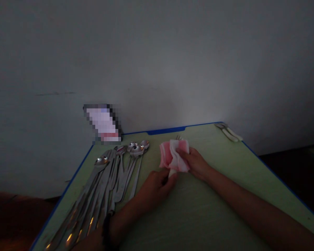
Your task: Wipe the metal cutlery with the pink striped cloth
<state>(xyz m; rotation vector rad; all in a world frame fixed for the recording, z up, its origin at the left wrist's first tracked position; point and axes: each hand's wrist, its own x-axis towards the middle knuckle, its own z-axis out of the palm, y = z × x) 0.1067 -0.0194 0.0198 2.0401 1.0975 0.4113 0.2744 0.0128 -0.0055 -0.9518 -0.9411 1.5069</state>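
My right hand point(196, 162) is closed on a pink and white cloth point(174, 155) wrapped round a fork point(178, 138), whose tines poke out at the far end. My left hand point(157, 186) pinches the fork's white handle end just below the cloth. Both hands rest on the pale green table point(219, 209) near its middle.
A row of several long metal spoons point(112, 177) lies on the table's left side, bowls pointing away. Two white-handled utensils point(229, 132) lie at the far right corner. A blurred-out card point(103, 123) leans against the grey wall. The table has a blue edge point(167, 130).
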